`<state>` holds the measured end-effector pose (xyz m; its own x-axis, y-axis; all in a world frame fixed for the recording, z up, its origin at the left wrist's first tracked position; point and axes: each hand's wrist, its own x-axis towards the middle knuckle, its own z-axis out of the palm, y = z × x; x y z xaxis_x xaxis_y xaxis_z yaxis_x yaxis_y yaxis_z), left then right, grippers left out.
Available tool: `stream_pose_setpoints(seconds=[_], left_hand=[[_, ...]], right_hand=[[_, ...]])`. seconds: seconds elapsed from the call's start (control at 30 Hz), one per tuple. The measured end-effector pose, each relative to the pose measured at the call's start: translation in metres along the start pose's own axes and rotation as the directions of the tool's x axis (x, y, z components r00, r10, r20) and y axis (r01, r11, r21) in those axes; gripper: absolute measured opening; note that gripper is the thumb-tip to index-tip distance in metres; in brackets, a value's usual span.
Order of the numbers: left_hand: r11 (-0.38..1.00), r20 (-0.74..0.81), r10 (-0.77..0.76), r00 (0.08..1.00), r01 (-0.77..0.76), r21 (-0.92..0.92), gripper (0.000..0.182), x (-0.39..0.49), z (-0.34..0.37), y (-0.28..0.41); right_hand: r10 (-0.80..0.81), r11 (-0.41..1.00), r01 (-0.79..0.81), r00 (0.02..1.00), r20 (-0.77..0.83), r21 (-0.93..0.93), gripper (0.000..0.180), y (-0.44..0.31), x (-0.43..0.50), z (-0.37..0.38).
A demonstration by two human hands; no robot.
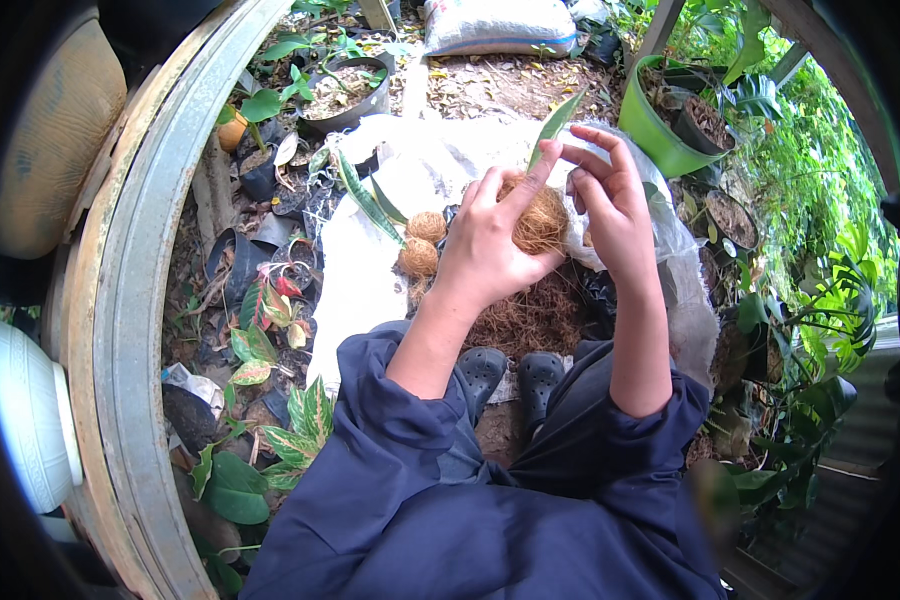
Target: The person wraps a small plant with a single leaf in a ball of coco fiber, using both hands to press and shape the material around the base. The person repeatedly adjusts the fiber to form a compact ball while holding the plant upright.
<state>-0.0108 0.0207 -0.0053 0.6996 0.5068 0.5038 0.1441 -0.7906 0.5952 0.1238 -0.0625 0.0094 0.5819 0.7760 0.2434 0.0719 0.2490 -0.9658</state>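
My left hand is wrapped round a ball of brown coconut fiber. A green snake plant leaf sticks up from behind it, close to my left index fingertip. Just to the right is my raised right hand, its fingers bent and its thumb near the fingertips; whether a thin strand is between them is too fine to see. Two smaller fiber balls lie left of my left hand, with a snake plant leaf beside them. Loose coconut fiber is heaped below my hands, next to black plastic.
A white woven sheet spreads under the work. Potted plants and a dark pot stand left, a green pot right. A filled sack lies at the back. A metal rail curves along the left; clogs are below.
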Motion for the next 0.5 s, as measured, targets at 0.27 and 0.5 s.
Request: stream_pose_setpoints(seconds=[0.27, 0.5], left_hand=[[0.999, 0.140, -0.038, 0.989, 0.042, -0.022, 0.100, -0.002, -0.002, -0.002], [0.995, 0.176, -0.063, 0.982, 0.075, -0.065, 0.083, -0.002, -0.004, 0.000]], right_hand=[[0.027, 0.994, -0.036, 0.996, -0.087, -0.108, 0.035, 0.001, 0.008, -0.015], [0.056, 0.994, -0.053, 0.998, 0.029, -0.092, 0.037, -0.002, 0.006, -0.019]])
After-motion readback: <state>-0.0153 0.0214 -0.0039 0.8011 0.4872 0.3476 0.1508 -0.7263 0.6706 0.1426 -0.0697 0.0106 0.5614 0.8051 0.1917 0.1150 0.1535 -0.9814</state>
